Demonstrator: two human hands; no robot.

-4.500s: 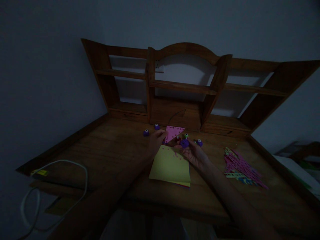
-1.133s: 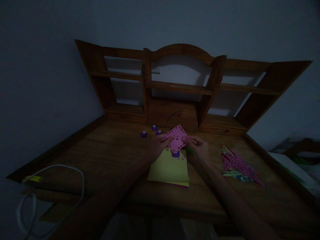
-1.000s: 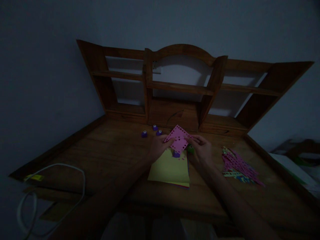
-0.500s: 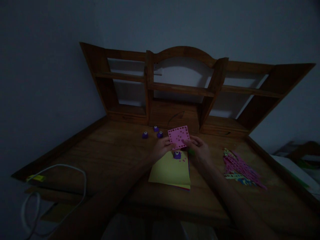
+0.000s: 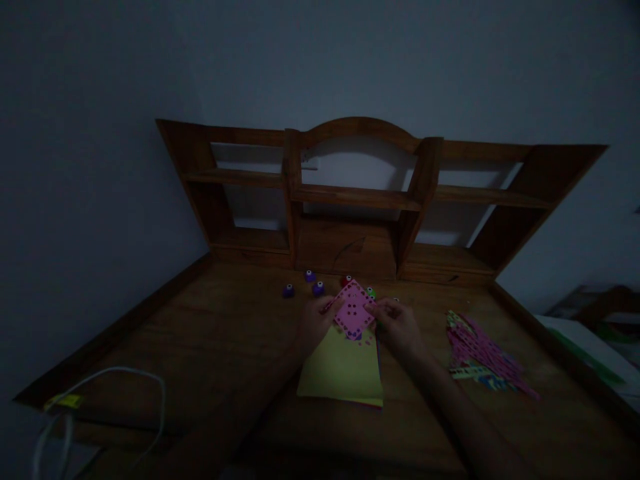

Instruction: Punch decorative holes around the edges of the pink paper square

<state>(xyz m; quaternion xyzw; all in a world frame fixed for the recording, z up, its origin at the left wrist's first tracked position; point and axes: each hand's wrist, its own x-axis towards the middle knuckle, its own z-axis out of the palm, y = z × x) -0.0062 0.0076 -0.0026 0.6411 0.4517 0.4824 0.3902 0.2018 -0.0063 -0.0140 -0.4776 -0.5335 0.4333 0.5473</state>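
A square of pink paper (image 5: 354,310) with punched holes along its edges and in its middle is held up, turned like a diamond. My left hand (image 5: 319,321) pinches its left corner. With thumb and fingers, my right hand (image 5: 396,323) grips the right corner. Below it lies a stack of coloured paper with a yellow sheet (image 5: 341,371) on top. A purple craft punch (image 5: 354,335) sits on that sheet, partly hidden by the pink paper, with small pink cut-outs (image 5: 367,341) beside it.
Several small punches stand behind my hands, among them a purple one (image 5: 289,291), a red one (image 5: 347,281) and a green one (image 5: 371,292). Punched paper strips (image 5: 487,353) are heaped at the right. A white cable (image 5: 163,400) lies at the left. A wooden shelf (image 5: 350,195) backs the desk.
The pink paper has been turned from nearly square-on to a diamond between my hands. The camera view has tilted up slightly, and the red and green punches now show behind the paper.
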